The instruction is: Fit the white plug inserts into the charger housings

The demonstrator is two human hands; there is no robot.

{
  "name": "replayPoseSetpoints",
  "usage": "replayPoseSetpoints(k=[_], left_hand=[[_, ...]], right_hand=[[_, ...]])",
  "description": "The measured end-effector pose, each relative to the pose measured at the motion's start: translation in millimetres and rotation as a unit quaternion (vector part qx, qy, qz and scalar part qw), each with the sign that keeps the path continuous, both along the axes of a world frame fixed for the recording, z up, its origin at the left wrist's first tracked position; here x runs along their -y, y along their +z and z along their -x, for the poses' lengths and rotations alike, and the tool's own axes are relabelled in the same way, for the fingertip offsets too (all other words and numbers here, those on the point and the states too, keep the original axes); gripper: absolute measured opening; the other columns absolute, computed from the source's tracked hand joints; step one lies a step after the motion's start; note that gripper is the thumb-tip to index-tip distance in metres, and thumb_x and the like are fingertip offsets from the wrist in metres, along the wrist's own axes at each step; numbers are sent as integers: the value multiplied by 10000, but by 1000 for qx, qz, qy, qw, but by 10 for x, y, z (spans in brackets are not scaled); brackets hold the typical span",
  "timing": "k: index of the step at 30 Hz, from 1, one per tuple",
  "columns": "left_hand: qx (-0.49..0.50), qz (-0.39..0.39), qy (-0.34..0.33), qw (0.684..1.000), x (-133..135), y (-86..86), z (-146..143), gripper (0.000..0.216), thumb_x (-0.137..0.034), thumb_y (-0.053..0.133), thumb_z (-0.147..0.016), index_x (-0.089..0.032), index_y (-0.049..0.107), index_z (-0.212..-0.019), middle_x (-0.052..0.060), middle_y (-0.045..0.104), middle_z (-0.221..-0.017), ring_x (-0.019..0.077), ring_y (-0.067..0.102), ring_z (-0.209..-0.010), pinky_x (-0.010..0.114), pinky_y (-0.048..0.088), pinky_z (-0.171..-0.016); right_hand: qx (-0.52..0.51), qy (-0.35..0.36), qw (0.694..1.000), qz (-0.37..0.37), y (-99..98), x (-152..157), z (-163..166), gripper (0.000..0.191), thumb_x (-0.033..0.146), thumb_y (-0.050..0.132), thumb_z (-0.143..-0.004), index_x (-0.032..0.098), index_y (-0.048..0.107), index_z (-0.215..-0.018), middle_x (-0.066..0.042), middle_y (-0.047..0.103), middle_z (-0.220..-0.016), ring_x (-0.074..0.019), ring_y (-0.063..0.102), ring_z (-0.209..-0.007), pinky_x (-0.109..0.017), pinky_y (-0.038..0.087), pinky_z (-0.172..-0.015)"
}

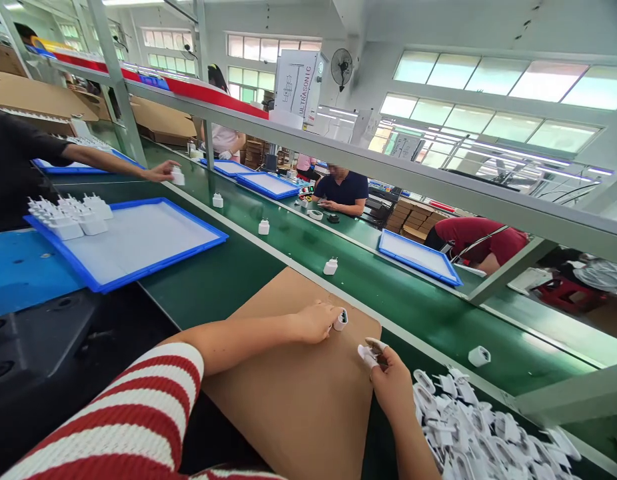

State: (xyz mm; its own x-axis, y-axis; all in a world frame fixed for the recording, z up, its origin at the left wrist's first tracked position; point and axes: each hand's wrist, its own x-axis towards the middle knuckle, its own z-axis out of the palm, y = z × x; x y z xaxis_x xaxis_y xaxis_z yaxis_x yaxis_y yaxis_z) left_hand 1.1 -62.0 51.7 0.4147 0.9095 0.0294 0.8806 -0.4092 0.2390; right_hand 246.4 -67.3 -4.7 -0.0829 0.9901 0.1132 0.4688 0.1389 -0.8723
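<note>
My left hand (316, 323) is closed round a white charger housing (341, 320), above a sheet of brown cardboard (293, 393). The housing's open end faces right and shows dark parts inside. Close by on the right, my right hand (386, 370) has its thumb and fingers curled together, with white coverings on the fingertips. Whether a small white part sits between those fingertips is hard to make out. Beside my right wrist lies a heap of loose white plug covers with pins (481, 427).
Along the green conveyor belt (388, 293) stand several white chargers (330, 267) and an open housing (479, 356). A blue-rimmed tray (173, 233) holds chargers at left. A co-worker's hand (162, 172) grips a charger over the belt. A metal shelf beam (368, 157) crosses above.
</note>
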Motion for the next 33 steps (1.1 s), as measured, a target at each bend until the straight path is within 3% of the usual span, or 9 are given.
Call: replayPoseSetpoints(k=[4,9,14,19,22,25,27,30,33], left_hand=[[41,14,-15,999,125,-30,-63,674,-197,671,-788,-145,474,-1430,196,618,-1365,347,617,-1219,432,481,-1032],[247,13,-27,968,122,-360,-187,705,-287,652,-825,-161,395,-1469,183,491,-1484,316,515,-1360,454,425,-1157],[315,19,-1,949,-51,-591,-240,516,-553,676,-828,-188,631,-1189,132,625,-1271,330,580,-1219,478,461,-1103],[376,109,-29,920,-41,-539,-255,583,-500,648,-844,-203,584,-1342,84,641,-1343,281,608,-1200,399,481,-1078],[380,136,-14,915,-36,-526,-260,509,-511,682,-807,-189,648,-1200,71,691,-1199,268,643,-1072,373,525,-959],[376,141,-20,916,-46,-528,-250,410,-506,666,-813,-194,685,-1078,50,701,-1078,244,648,-976,341,524,-869],[376,129,-19,917,-53,-529,-235,437,-495,694,-786,-195,682,-1103,53,689,-1111,243,639,-995,336,511,-880],[373,128,-22,919,-59,-533,-208,393,-481,681,-790,-186,691,-1050,56,683,-1056,237,628,-952,329,496,-838],[375,134,-23,917,-68,-549,-193,324,-467,661,-802,-182,694,-953,41,672,-944,215,610,-851,310,470,-747]], right_hand=[[-178,-29,983,36,133,-4,86,562,423,802,-654,167,724,-1148,-100,780,-985,-254,746,-892,-385,601,-845],[-333,-1,937,109,266,-76,161,483,352,901,-553,182,732,-972,-76,779,-983,-212,736,-900,-356,596,-871],[-396,25,900,179,207,-195,122,523,300,935,-497,197,735,-969,-24,764,-917,-174,718,-867,-310,587,-840],[-358,24,921,151,232,-150,165,537,313,919,-536,193,740,-1027,-9,737,-894,-145,684,-842,-276,578,-807],[-292,18,954,70,231,-120,219,566,362,875,-628,211,710,-1147,-15,711,-966,-121,644,-799,-259,578,-749],[-219,40,975,3,226,-80,234,339,382,773,-767,221,721,-1060,-34,672,-1019,-115,625,-772,-257,572,-707],[-184,66,980,-19,236,-48,218,232,367,742,-798,216,723,-973,-48,644,-1051,-141,649,-846,-278,583,-749],[-144,112,983,-24,265,-3,190,268,313,742,-789,231,705,-1041,-54,616,-1134,-174,661,-973,-311,588,-851],[-30,116,990,-79,280,25,194,243,231,657,-844,233,700,-1083,-45,625,-1051,-166,631,-916,-312,558,-834]])
